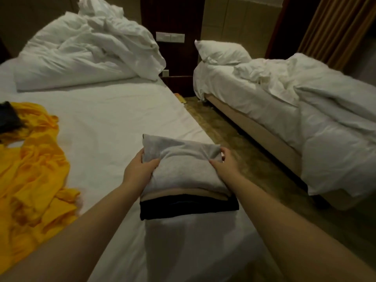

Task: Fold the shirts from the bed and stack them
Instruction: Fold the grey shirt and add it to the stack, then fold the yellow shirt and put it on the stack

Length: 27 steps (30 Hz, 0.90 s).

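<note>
Judging from how things lie, the task is well under way: a folded grey shirt (183, 165) is gripped at its two ends by the left hand (140, 169) and the right hand (225, 163) and is held on top of a stack of a beige shirt (183, 193) and a black shirt (187, 208) near the right edge of the bed (114, 110). A crumpled yellow shirt (34, 163), with a dark garment (8, 117) beside it, is left unfolded further left.
</note>
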Available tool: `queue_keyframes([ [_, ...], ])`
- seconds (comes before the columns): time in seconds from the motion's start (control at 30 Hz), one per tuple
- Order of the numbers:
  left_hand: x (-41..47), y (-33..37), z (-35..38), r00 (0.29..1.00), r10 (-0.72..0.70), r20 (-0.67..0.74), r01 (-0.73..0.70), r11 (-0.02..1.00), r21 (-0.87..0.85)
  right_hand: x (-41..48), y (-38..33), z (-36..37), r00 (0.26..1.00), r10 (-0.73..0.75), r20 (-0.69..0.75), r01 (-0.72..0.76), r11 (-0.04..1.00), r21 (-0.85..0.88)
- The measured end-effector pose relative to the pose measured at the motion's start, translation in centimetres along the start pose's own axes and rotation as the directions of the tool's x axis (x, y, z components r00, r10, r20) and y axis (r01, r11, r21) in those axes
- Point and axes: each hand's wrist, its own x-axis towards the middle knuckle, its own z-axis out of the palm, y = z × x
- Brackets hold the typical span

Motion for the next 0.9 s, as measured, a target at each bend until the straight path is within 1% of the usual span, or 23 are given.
queue_keyframes([
  [0.1, 0.3, -1.7, 0.1, 0.996, 0.053, -0.068, -0.045, 0.992, 0.115, -0.6, 1.5, 2.3, 0.998, -0.043, -0.049, 0.04, 0.998, -0.056],
  [0.17, 0.6, -2.1, 0.5, 0.992, 0.069, -0.109, -0.046, 0.98, 0.194, -0.6, 1.5, 2.5, 0.995, -0.064, -0.073, 0.055, 0.993, -0.108],
  [0.23, 0.6, -2.0, 0.6, 0.988, 0.072, -0.137, -0.029, 0.956, 0.29, -0.4, 1.0, 2.1, 0.992, -0.081, -0.094, 0.059, 0.974, -0.218],
  [0.3, 0.4, -1.6, -0.1, 0.983, 0.058, -0.175, 0.023, 0.902, 0.43, -0.7, -0.7, 1.5, 0.984, -0.095, -0.149, 0.038, 0.938, -0.345],
  [0.33, 0.2, -1.0, -0.6, 0.977, 0.091, -0.194, 0.019, 0.864, 0.503, -1.0, -2.0, 1.4, 0.972, -0.157, -0.175, 0.075, 0.913, -0.401],
  [0.37, 0.1, -0.3, -0.8, 0.962, 0.184, -0.201, -0.031, 0.807, 0.59, -1.3, -3.5, 1.7, 0.951, -0.259, -0.17, 0.155, 0.872, -0.464],
  [0.4, 0.0, 0.5, -0.8, 0.933, 0.313, -0.177, -0.112, 0.721, 0.684, -1.7, -5.1, 2.3, 0.923, -0.364, -0.123, 0.25, 0.812, -0.528],
  [0.43, 0.0, 1.2, -0.5, 0.897, 0.428, -0.11, -0.204, 0.621, 0.757, -2.0, -6.6, 3.3, 0.897, -0.439, -0.046, 0.334, 0.742, -0.581],
  [0.47, 0.1, 1.6, 0.0, 0.871, 0.491, -0.011, -0.285, 0.524, 0.803, -2.3, -7.6, 4.3, 0.887, -0.46, 0.037, 0.384, 0.691, -0.612],
  [0.5, 0.2, 1.8, 0.6, 0.872, 0.482, 0.086, -0.336, 0.462, 0.82, -2.4, -8.0, 5.4, 0.9, -0.423, 0.104, 0.39, 0.675, -0.627],
  [0.53, 0.5, 1.4, 1.1, 0.9, 0.409, 0.148, -0.342, 0.454, 0.823, -2.4, -7.8, 6.3, 0.924, -0.352, 0.151, 0.363, 0.68, -0.637],
  [0.6, 1.0, -0.3, 1.4, 0.959, 0.209, 0.193, -0.276, 0.516, 0.811, -2.2, -6.1, 7.4, 0.964, -0.184, 0.19, 0.264, 0.711, -0.652],
  [0.63, 1.2, -1.3, 1.3, 0.97, 0.144, 0.198, -0.245, 0.546, 0.802, -2.1, -5.2, 7.6, 0.974, -0.125, 0.19, 0.221, 0.721, -0.657],
  [0.67, 1.3, -2.0, 1.1, 0.974, 0.112, 0.196, -0.224, 0.566, 0.793, -2.0, -4.7, 7.8, 0.978, -0.098, 0.186, 0.198, 0.726, -0.659],
  [0.73, 1.4, -2.4, 0.9, 0.978, 0.09, 0.19, -0.206, 0.601, 0.772, -1.8, -4.4, 8.2, 0.979, -0.083, 0.187, 0.188, 0.722, -0.666],
  [0.8, 1.4, -2.0, 0.9, 0.979, 0.067, 0.191, -0.189, 0.636, 0.748, -1.8, -4.7, 8.4, 0.978, -0.059, 0.199, 0.181, 0.705, -0.685],
  [0.9, 0.5, -1.2, 0.4, 0.976, 0.049, 0.213, -0.192, 0.656, 0.73, -2.0, -5.4, 8.2, 0.979, -0.042, 0.199, 0.177, 0.661, -0.729],
])
